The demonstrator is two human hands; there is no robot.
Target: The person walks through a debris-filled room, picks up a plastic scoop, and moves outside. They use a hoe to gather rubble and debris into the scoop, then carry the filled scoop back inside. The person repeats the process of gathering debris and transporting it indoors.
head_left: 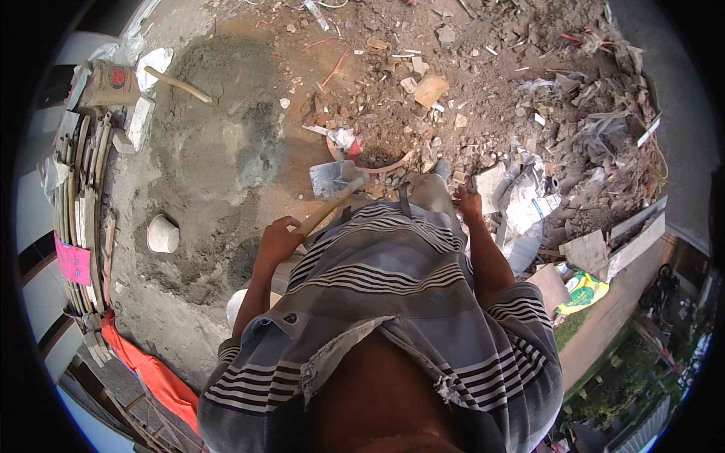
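Observation:
My left hand (280, 240) is closed around the wooden handle of a hoe (330, 204), left of my body. Its flat grey metal blade (328, 180) rests on the ground ahead of me, beside a red and white scrap (346, 143). On my other side, my right hand (469, 202) hangs near my leg with nothing in it, fingers loosely apart. It is nearest to a pale broken board (492, 187) and crumpled white sacks (532, 204). My striped shirt hides part of the handle's near end.
Wet grey mortar (204, 143) spreads at left, with a wooden handle (178, 84) lying across it and a white bucket (162, 234) standing on it. Another white container (236, 308) is partly behind my left arm. Stacked poles (89, 196) line the left edge; rubble (483, 83) covers the far ground.

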